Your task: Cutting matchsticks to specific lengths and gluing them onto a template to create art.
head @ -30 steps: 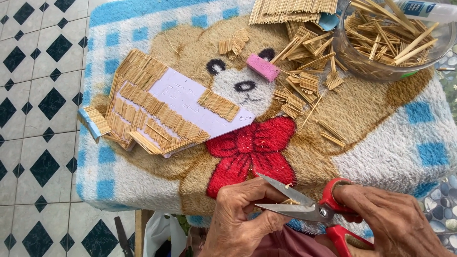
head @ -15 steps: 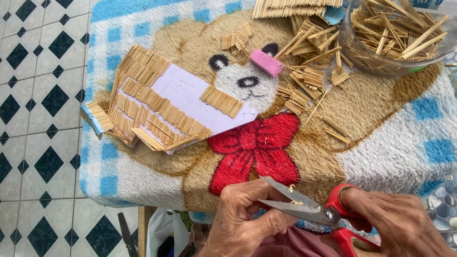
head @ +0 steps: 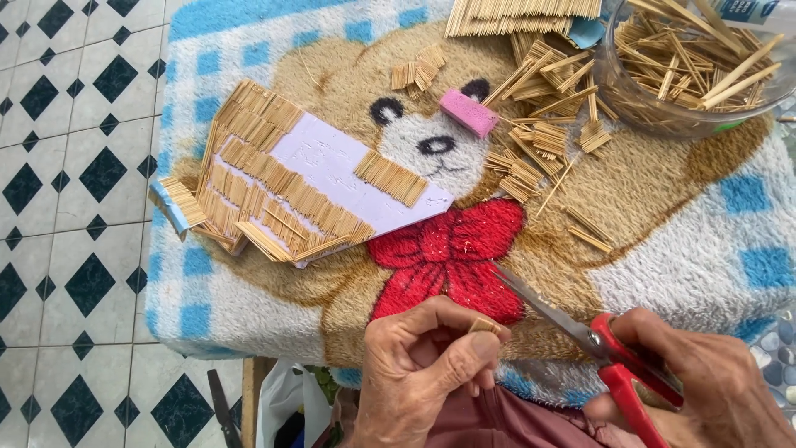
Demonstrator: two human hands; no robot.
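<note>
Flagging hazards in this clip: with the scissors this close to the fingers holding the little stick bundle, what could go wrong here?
1. The scissors in the right hand point at the left hand, so its fingertips could get nicked.
2. The stick bundle is short and pinched only at its end; it may slip or scatter.
3. Offcuts could get lost in the fuzzy bear towel.

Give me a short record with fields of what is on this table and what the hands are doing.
Surface: fluffy blue-and-white towel with a bear picture
Left hand: pinches a small bundle of thin wooden sticks
Right hand: holds red-handled scissors, blades by the bundle
Model: white card partly covered in stick rows
Bowl: clear bowl of wooden sticks, top right
Other: pink block; loose cut stick bundles
</note>
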